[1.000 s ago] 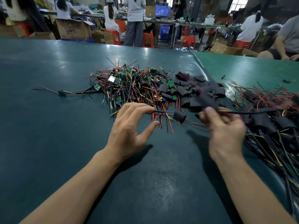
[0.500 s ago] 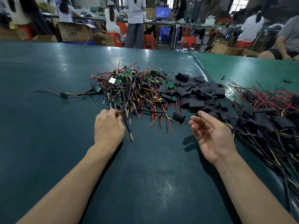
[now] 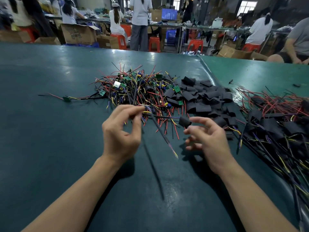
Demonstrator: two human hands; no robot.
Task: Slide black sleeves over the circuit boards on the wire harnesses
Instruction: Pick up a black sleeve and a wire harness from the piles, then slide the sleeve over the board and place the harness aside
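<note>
Lifting harness (image 3: 160,133), prob. left grip (image 3: 122,133)

Two bare forearms — no sleeves, gloves, watch or rings; left hand (image 3: 121,133), right hand (image 3: 206,139).

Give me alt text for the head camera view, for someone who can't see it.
A person's left hand pinches a wire harness lifted from a tangled pile of harnesses with green boards on a green table, while the right hand hangs open beside it. Loose black sleeves lie behind; sleeved harnesses are heaped at right.
</note>
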